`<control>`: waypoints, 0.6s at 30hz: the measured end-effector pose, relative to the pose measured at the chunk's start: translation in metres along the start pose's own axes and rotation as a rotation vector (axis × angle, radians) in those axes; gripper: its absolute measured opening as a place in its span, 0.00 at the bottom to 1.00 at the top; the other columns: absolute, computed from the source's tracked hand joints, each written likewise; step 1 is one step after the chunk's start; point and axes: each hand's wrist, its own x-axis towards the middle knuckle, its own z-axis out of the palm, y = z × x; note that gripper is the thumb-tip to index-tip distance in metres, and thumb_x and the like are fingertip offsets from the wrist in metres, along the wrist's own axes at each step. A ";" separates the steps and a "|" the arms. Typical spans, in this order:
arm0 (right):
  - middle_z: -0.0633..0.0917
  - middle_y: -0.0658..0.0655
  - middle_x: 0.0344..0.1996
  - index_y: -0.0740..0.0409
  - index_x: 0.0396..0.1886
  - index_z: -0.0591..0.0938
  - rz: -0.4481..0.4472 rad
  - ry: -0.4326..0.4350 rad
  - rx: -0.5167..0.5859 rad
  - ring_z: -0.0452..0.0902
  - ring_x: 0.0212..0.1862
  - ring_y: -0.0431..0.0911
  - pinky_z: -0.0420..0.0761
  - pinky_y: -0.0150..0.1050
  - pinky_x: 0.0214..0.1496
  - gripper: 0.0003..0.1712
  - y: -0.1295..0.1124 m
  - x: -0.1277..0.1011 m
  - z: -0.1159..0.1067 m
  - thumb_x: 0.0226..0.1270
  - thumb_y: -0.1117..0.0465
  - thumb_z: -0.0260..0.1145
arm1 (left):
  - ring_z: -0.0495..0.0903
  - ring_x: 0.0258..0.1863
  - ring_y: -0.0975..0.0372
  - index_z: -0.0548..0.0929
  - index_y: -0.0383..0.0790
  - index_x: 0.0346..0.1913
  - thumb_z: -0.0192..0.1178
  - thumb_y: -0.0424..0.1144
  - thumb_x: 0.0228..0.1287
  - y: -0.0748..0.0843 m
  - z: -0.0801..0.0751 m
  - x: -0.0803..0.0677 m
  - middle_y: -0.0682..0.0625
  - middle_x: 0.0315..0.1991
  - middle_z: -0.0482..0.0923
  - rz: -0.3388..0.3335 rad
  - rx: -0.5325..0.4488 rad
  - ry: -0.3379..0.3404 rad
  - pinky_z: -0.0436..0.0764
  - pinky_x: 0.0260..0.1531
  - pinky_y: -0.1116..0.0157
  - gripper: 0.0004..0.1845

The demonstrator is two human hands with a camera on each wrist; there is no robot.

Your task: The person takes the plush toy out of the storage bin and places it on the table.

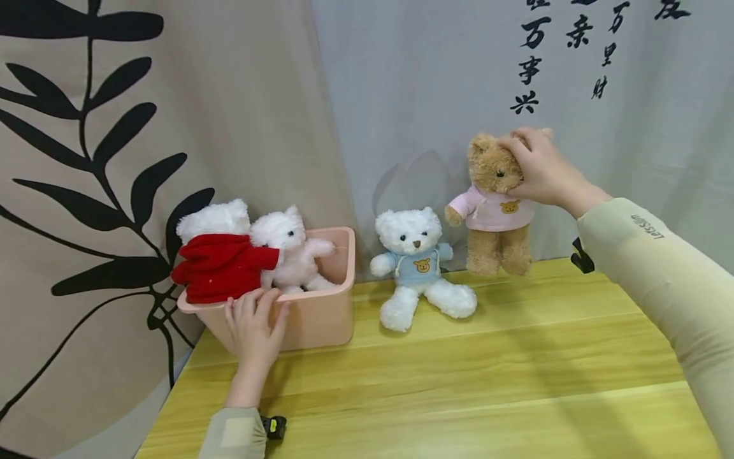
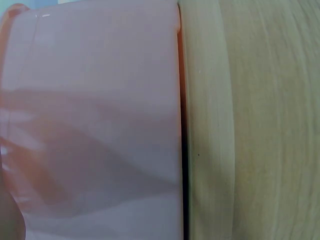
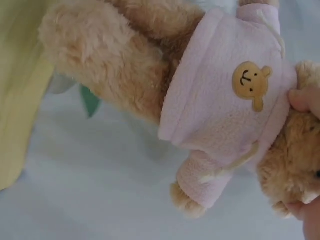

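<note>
My right hand (image 1: 545, 169) grips a brown teddy bear (image 1: 497, 245) in a pink sweater by its head, fingers and thumb around it. The bear hangs upright over the back of the table; the right wrist view shows its sweater (image 3: 210, 100) and legs. At the left, my left hand (image 1: 255, 328) holds the front rim of a pink bin (image 1: 318, 322), fingers hooked over the edge. Inside the bin lean a white plush toy in a red hoodie (image 1: 220, 271) and a pale pink plush toy (image 1: 287, 255). A white teddy bear (image 1: 421, 268) in a blue sweater sits between bin and brown bear.
The yellow wood-grain table (image 1: 436, 382) extends in front of the toys. Behind it hangs a grey curtain (image 1: 401, 95) with black writing and a leaf pattern. The bin stands at the table's back left edge.
</note>
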 end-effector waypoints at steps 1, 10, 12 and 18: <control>0.60 0.74 0.63 0.65 0.68 0.64 0.002 -0.008 -0.011 0.56 0.63 0.70 0.59 0.67 0.61 0.53 0.004 -0.005 0.003 0.39 0.71 0.80 | 0.71 0.48 0.44 0.81 0.41 0.44 0.50 0.59 0.70 0.000 0.000 0.000 0.39 0.43 0.75 -0.001 0.000 -0.001 0.49 0.62 0.41 0.24; 0.62 0.76 0.60 0.67 0.65 0.65 -0.030 -0.084 -0.050 0.57 0.61 0.72 0.61 0.69 0.59 0.51 0.035 -0.040 0.054 0.37 0.71 0.80 | 0.70 0.51 0.44 0.80 0.41 0.46 0.49 0.58 0.70 -0.002 -0.005 -0.004 0.39 0.45 0.74 -0.026 0.041 -0.089 0.47 0.63 0.41 0.23; 0.62 0.75 0.60 0.66 0.65 0.65 -0.038 -0.086 -0.045 0.58 0.61 0.71 0.62 0.68 0.59 0.51 0.037 -0.045 0.067 0.37 0.73 0.80 | 0.70 0.50 0.44 0.80 0.42 0.46 0.49 0.58 0.70 -0.002 -0.005 -0.005 0.39 0.45 0.74 -0.025 0.046 -0.091 0.48 0.63 0.41 0.23; 0.63 0.74 0.60 0.66 0.63 0.67 -0.071 -0.035 -0.044 0.58 0.61 0.69 0.64 0.66 0.59 0.51 0.038 -0.046 0.095 0.35 0.75 0.81 | 0.71 0.48 0.44 0.80 0.41 0.44 0.48 0.59 0.70 0.000 -0.001 -0.002 0.40 0.42 0.75 0.010 0.042 -0.022 0.50 0.61 0.40 0.24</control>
